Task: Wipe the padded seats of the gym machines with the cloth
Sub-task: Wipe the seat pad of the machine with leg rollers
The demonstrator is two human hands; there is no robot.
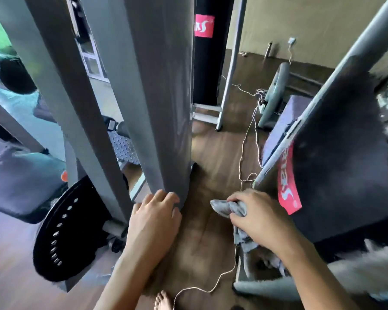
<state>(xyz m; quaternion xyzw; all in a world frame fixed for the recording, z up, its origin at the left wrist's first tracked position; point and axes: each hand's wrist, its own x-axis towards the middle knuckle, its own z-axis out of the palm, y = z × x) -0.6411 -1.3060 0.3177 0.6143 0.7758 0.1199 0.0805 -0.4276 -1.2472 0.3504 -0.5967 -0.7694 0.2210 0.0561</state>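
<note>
Both bare forearms reach forward and down from the lower edge of the view. The left hand (154,217) lies palm down with its fingers (166,198) spread and curled at the tips, pressing against the lower edge of a broad grey upright panel (161,108). The right hand (259,217) sits beside it, well apart, knuckles up, its grip closed around a crumpled grey cloth (230,208) whose bunched end sticks out toward the left hand. A bare foot (162,300) shows at the bottom edge between the forearms.

grey cloth (230,208) bunched in the right hand (259,217).
</note>
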